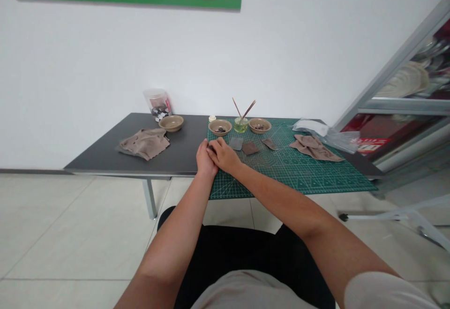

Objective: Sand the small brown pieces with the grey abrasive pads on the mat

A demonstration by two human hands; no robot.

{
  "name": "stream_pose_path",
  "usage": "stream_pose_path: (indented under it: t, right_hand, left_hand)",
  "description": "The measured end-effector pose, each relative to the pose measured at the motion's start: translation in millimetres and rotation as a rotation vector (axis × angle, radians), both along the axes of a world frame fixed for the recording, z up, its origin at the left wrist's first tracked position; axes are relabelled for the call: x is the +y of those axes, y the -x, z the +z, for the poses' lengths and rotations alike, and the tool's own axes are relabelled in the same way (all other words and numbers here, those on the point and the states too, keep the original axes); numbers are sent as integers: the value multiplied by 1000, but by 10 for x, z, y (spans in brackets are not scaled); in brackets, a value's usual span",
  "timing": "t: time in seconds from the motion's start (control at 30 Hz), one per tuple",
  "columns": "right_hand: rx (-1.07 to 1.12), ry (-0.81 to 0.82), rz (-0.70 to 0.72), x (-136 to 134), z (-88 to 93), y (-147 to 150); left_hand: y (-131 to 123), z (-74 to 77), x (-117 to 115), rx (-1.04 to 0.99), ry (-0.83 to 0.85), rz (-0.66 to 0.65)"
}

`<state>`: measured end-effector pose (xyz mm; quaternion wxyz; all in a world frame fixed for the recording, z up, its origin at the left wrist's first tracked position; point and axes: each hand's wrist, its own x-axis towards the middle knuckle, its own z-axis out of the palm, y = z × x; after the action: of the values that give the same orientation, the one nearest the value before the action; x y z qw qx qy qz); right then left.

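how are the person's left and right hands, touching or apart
Touching: the head view shows the right hand resting against the left hand, partly overlapping it, with no gap visible where they meet.

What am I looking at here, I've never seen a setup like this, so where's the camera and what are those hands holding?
There's no machine here: these are a person's own bare hands, seen by a camera worn on the head, looking forward and down. The left hand and right hand meet near the left edge of a green mat on a dark table. Something small and dark shows between them, too hidden to identify.

On the mat are two bowls of dark bits, a glass jar with thin sticks, small flat squares and a cloth. To the left are another cloth, bowl and plastic tub.
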<state>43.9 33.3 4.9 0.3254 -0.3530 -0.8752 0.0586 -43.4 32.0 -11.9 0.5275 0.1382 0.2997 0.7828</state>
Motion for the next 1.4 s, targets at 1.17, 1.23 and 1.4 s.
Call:
stream_pose_path:
  t: [1.17,1.23,1.4]
  right_hand:
    - [-214,165,-432,989,376,-35]
    - [-291,182,-429,1034,353,-19]
    - [-333,110,-415,1003,372,29]
  left_hand:
    - [-51,149,-95,-25,22,-9]
    - [-55,157,-100,-28,22,-1]
    - [-67,168,-105,-21,33,15]
